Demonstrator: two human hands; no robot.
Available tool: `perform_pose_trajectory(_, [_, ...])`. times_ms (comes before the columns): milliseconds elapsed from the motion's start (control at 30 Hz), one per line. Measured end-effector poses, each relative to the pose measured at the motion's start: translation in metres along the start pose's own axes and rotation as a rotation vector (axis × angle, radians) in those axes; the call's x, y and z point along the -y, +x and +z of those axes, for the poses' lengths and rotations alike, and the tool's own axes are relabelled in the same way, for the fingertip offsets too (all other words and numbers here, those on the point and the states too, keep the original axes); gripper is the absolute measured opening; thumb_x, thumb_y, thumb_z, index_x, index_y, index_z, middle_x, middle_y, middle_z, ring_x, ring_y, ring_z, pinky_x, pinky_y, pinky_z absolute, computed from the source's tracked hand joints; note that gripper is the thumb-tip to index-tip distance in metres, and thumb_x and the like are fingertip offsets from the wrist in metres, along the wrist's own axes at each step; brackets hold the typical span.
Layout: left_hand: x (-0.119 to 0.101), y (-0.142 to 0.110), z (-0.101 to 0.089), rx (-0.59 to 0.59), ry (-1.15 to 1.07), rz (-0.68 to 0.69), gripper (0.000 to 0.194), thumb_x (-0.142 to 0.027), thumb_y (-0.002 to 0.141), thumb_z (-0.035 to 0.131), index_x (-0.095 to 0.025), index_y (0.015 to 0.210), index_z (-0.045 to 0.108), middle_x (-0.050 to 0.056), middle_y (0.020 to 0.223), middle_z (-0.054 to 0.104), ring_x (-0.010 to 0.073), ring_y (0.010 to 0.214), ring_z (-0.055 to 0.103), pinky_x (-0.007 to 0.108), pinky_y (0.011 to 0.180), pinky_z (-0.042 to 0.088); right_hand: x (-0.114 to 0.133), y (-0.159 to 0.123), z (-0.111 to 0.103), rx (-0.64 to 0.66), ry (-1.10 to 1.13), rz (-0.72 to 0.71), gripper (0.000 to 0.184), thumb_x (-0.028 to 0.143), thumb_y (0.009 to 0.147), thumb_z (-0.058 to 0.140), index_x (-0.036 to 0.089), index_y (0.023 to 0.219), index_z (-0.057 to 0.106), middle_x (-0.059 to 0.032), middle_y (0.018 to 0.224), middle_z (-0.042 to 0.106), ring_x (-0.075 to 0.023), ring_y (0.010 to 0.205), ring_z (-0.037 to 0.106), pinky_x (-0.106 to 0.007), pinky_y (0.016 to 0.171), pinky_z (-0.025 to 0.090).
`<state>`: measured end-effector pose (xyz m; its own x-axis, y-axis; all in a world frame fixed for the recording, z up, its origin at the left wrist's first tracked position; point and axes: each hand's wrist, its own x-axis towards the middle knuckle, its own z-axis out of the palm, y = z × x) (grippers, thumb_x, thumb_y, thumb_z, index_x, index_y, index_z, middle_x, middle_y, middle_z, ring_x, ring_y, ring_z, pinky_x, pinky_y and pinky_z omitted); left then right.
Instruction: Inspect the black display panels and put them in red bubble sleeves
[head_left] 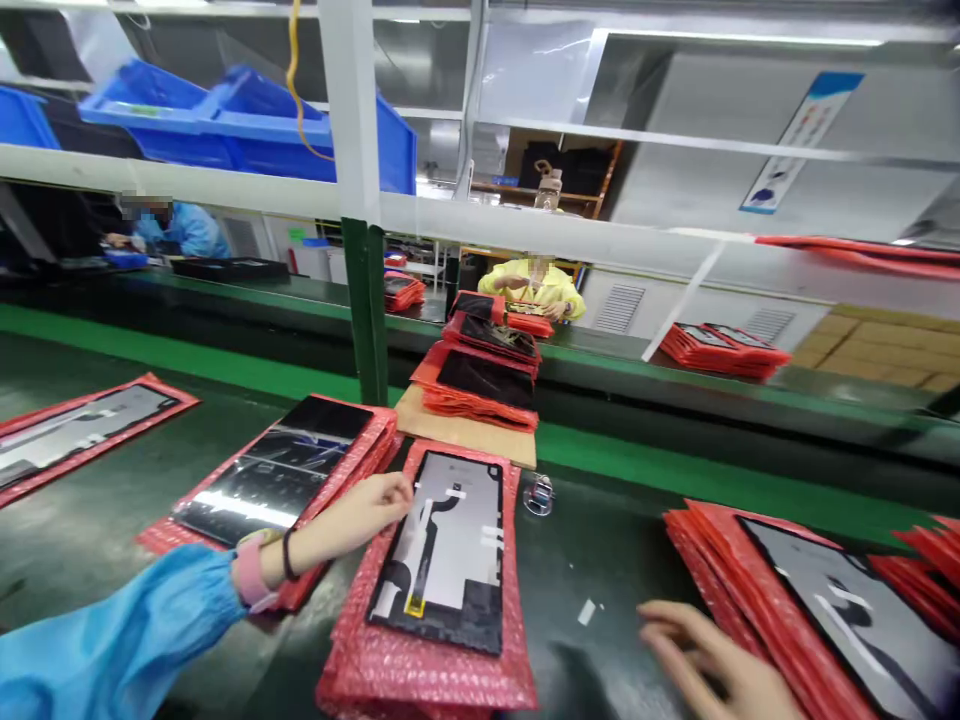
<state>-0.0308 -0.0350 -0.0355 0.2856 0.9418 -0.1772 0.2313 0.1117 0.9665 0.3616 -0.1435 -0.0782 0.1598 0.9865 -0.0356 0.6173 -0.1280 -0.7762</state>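
Observation:
A grey and black panel (448, 548) lies back side up on a stack of red bubble-wrap sheets (435, 670) in front of me. My left hand (369, 508), in a blue sleeve with a pink wristband, rests at the panel's upper left edge with its fingers curled against it. My right hand (712, 665) is blurred at the lower right, fingers spread over the dark table, beside another stack of red sheets topped by a panel (840, 610). It holds nothing.
A glossy dark panel (281, 470) on red wrap lies to the left, another (75, 430) further left. Stacks of wrapped panels (480, 390) sit on cardboard beyond. A small clear tape roll (538, 495) lies near. A green post (367, 310) stands ahead. Two people work across the line.

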Motion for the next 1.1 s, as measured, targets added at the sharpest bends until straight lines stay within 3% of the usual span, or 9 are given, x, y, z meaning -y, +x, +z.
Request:
perform_pose_trajectory(100, [0.029,0.005,-0.017,-0.043,-0.105,-0.122,0.019,-0.027,0.058,0.071,-0.017,0.07,0.059,-0.003,0.062,0.056,0.0135,0.057,0.053,0.027,0.06,0.042,0.015,0.026,0.076,0.169,-0.172,-0.225,0.023,0.041,0.086,0.048,0.024,0.088,0.063,-0.0007,0.066,0.067,-0.0198,0.059,0.062,-0.028,0.059,0.046])
perform_pose_trajectory(167, [0.036,0.005,-0.014,-0.053,-0.192,-0.185,0.028,-0.027,0.053,0.074,-0.016,0.076,0.06,0.001,0.072,0.061,0.0161,0.066,0.059,0.03,0.068,0.047,0.023,0.037,0.106,0.174,-0.181,-0.275,0.022,0.036,0.088,0.041,0.023,0.086,0.059,-0.0004,0.067,0.066,-0.0183,0.061,0.062,-0.026,0.061,0.046])
perform_pose_trajectory(233, [0.033,0.004,-0.01,-0.066,-0.267,-0.233,0.031,-0.025,0.053,0.074,-0.016,0.079,0.06,0.003,0.079,0.063,0.0179,0.075,0.062,0.032,0.076,0.048,0.026,0.042,0.121,0.156,-0.194,-0.268,0.019,0.03,0.088,0.039,0.022,0.086,0.056,-0.0011,0.069,0.066,-0.0178,0.063,0.063,-0.026,0.062,0.045])
perform_pose_trajectory(333, [0.026,0.006,-0.008,-0.084,-0.327,-0.299,0.029,-0.021,0.052,0.073,-0.016,0.078,0.059,0.004,0.079,0.063,0.0184,0.078,0.061,0.032,0.076,0.049,0.029,0.043,0.131,0.152,-0.236,-0.223,0.014,0.022,0.084,0.043,0.022,0.091,0.055,0.001,0.065,0.064,-0.0178,0.06,0.063,-0.026,0.059,0.042])
perform_pose_trajectory(500, [0.027,0.022,-0.011,-0.115,-0.367,-0.365,0.023,-0.016,0.05,0.07,-0.018,0.068,0.056,-0.003,0.065,0.06,0.0132,0.068,0.056,0.026,0.071,0.045,0.037,0.038,0.145,0.141,-0.311,-0.177,0.022,0.017,0.083,0.043,0.023,0.102,0.053,0.0031,0.064,0.063,-0.0193,0.06,0.064,-0.026,0.055,0.036])
perform_pose_trajectory(667, [0.025,0.031,-0.01,-0.114,-0.383,-0.495,0.021,-0.026,0.05,0.072,-0.017,0.058,0.055,-0.001,0.058,0.058,0.0137,0.06,0.055,0.026,0.064,0.041,0.042,0.036,0.15,0.154,-0.338,-0.188,0.028,0.016,0.088,0.04,0.022,0.112,0.054,-0.0012,0.073,0.068,-0.0221,0.071,0.069,-0.028,0.061,0.043])
perform_pose_trajectory(833, [0.015,0.025,-0.013,-0.079,-0.399,-0.524,0.018,-0.022,0.047,0.071,-0.017,0.056,0.057,0.0,0.059,0.058,0.0152,0.064,0.056,0.028,0.071,0.044,0.036,0.035,0.149,-0.045,-0.256,-0.364,0.041,0.02,0.09,0.044,0.021,0.13,0.049,-0.0108,0.122,0.061,-0.023,0.112,0.06,-0.033,0.089,0.05])
perform_pose_trajectory(933, [0.015,0.023,-0.012,-0.073,-0.391,-0.536,0.016,-0.022,0.048,0.07,-0.017,0.056,0.057,-0.001,0.059,0.057,0.0155,0.066,0.056,0.029,0.072,0.045,0.031,0.036,0.152,-0.1,-0.194,-0.493,0.037,0.014,0.088,0.044,0.019,0.12,0.061,-0.011,0.117,0.066,-0.0244,0.109,0.062,-0.038,0.094,0.05])
perform_pose_trajectory(1100, [0.024,0.034,-0.008,-0.091,-0.353,-0.539,0.019,-0.025,0.049,0.071,-0.018,0.057,0.055,-0.002,0.058,0.056,0.0134,0.059,0.054,0.028,0.068,0.043,0.029,0.039,0.152,-0.053,-0.152,-0.527,0.035,0.015,0.087,0.051,0.019,0.117,0.067,-0.0111,0.113,0.071,-0.0256,0.103,0.065,-0.041,0.09,0.054])
